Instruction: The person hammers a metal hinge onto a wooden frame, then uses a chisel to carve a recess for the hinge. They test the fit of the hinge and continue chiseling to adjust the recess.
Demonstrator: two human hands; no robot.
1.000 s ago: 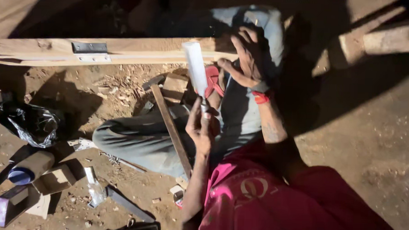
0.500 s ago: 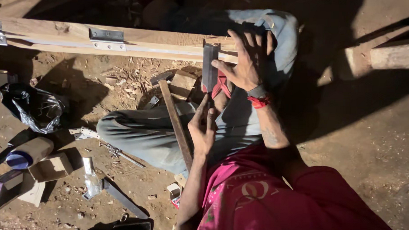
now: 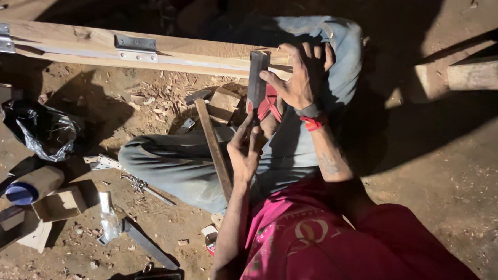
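The right hand point(image 3: 301, 75) pinned a try square point(image 3: 257, 79) against the wooden plank point(image 3: 197, 52); the left hand point(image 3: 244, 151), just below, loosely pinched its blade, judging squareness for marking.

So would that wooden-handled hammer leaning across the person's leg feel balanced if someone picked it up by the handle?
Probably not: the wooden-handled hammer has a dark, seemingly metal head at the far end, so it would likely feel top-heavy. The long straight handle looks stiff, not floppy. Resting on the grey trouser leg, it might slide off if nudged, but its flat-sided handle seems unlikely to roll far.
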